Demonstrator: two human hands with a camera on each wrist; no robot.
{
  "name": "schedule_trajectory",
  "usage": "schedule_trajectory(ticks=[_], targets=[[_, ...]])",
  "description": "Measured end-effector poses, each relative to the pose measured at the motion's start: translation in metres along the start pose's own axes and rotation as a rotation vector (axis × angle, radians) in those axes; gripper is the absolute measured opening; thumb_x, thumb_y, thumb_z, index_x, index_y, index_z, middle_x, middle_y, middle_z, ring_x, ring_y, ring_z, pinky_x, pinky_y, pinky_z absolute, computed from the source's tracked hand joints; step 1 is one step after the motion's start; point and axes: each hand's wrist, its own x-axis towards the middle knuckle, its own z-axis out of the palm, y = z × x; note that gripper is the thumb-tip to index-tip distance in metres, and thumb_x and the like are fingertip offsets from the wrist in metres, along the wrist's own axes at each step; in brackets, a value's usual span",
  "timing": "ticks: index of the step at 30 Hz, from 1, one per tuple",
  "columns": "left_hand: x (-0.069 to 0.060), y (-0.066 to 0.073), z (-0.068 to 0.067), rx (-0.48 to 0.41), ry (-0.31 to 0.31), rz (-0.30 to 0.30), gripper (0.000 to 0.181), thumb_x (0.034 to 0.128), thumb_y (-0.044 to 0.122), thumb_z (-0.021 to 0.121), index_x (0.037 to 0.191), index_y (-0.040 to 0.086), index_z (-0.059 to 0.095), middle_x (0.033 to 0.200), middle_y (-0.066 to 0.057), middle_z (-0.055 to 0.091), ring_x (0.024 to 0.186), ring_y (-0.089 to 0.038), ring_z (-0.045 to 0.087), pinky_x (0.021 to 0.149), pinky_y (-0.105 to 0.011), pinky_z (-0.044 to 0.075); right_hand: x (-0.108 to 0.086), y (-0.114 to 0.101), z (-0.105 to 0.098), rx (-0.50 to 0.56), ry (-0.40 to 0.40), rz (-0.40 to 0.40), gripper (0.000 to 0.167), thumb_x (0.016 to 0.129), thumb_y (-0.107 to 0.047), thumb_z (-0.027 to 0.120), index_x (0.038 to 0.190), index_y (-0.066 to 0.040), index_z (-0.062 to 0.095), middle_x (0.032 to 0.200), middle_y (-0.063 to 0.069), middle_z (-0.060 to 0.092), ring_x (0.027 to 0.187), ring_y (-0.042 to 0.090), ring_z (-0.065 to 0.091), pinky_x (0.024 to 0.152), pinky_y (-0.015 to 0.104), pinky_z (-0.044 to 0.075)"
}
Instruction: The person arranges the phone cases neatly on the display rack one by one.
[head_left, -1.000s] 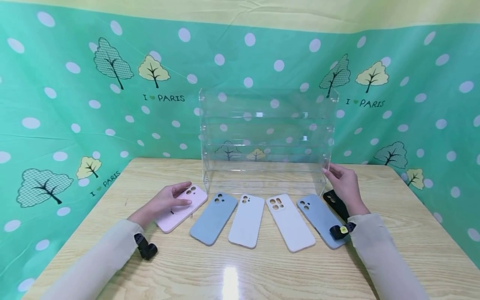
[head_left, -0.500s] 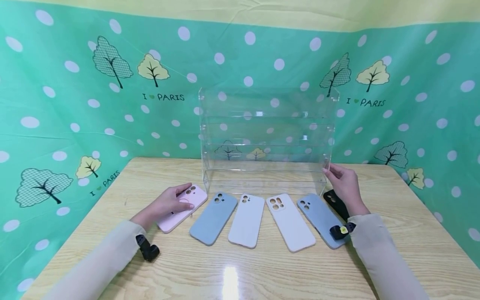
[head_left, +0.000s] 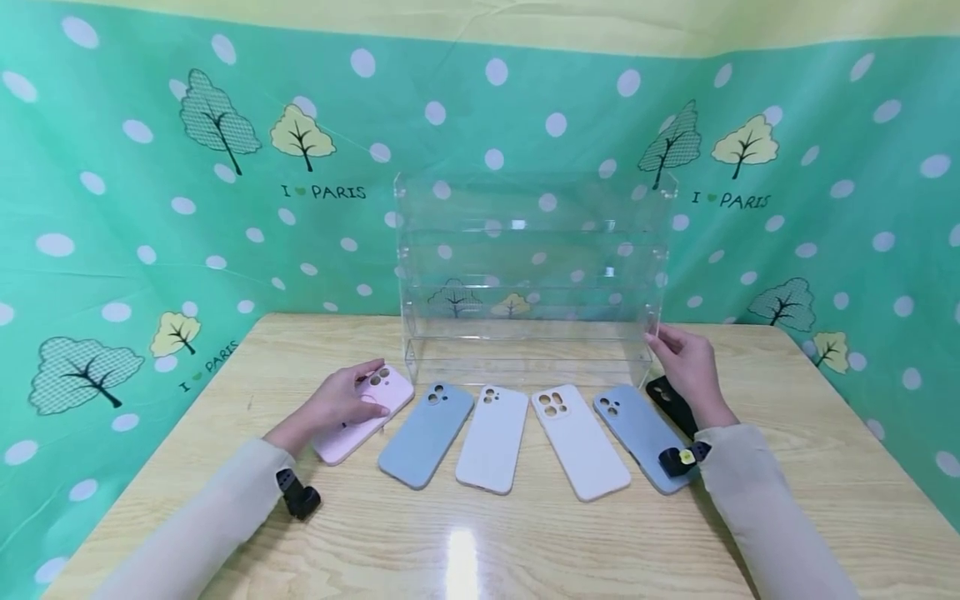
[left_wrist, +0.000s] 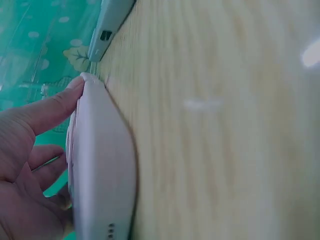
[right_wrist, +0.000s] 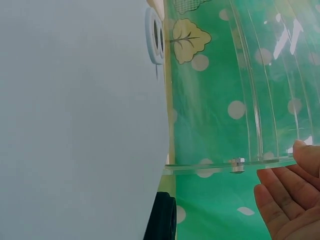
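My left hand (head_left: 337,400) grips a pink phone case (head_left: 390,390) lying at the left of the table. In the left wrist view the thumb (left_wrist: 55,107) presses on the case's edge, and the fingers reach behind it. A clear acrylic display rack (head_left: 525,348) with stepped tiers stands upright at the back. Its right side panel is pinched by my right hand (head_left: 692,373), thumb on one face and fingers on the other in the right wrist view. Under that right wrist lies a black phone case (head_left: 670,402), partly hidden.
Between the hands lie a blue phone case (head_left: 426,437), a white one (head_left: 492,440), another white one with a larger camera cutout (head_left: 582,450) and a grey-blue one (head_left: 637,433). A green patterned cloth (head_left: 480,108) hangs behind the wooden table (head_left: 375,542).
My left thumb has moved slightly right onto the pink case's near edge and the hand has closed a little around it. The right hand keeps its place on the rack.
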Motion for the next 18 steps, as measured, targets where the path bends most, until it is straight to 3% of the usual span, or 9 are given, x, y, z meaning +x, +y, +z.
schedule_trajectory(ticks=[5,10,13,18], targets=[[0.001,0.004,-0.007,-0.028,0.052,-0.019,0.078,0.0756,0.027,0.079,0.141,0.008,0.042,0.128,-0.028,0.052,0.104,-0.033,0.057,0.066,-0.029,0.053,0.002,-0.003,-0.002,0.006,-0.012,-0.030,0.039,0.096,-0.026,0.055,0.124,0.001,0.058,0.119,0.022,0.062,0.106,0.034,0.061,0.085,0.038,0.053],[0.000,0.001,-0.016,-0.108,0.046,-0.065,0.066,0.0821,0.025,0.073,0.136,-0.002,0.045,0.128,-0.027,0.054,0.114,-0.037,0.053,0.093,-0.040,0.050,0.002,-0.006,0.000,0.021,-0.012,-0.042,0.037,0.095,-0.025,0.056,0.123,0.000,0.060,0.118,0.021,0.063,0.105,0.032,0.062,0.082,0.023,0.054],[-0.001,0.001,-0.021,-0.141,0.031,-0.079,0.060,0.0858,0.024,0.070,0.132,-0.007,0.047,0.125,-0.028,0.055,0.116,-0.039,0.053,0.097,-0.042,0.048,0.002,-0.005,0.001,0.022,-0.013,-0.037,0.038,0.096,-0.026,0.055,0.123,0.000,0.060,0.118,0.021,0.063,0.105,0.032,0.062,0.083,0.028,0.054],[-0.004,0.005,-0.034,-0.192,0.031,-0.094,0.052,0.0887,0.021,0.066,0.129,-0.008,0.051,0.118,-0.025,0.061,0.104,-0.028,0.061,0.084,-0.032,0.055,0.001,-0.002,-0.002,0.008,-0.021,-0.020,0.040,0.097,-0.028,0.053,0.124,0.001,0.058,0.119,0.022,0.062,0.106,0.035,0.061,0.086,0.047,0.052]])
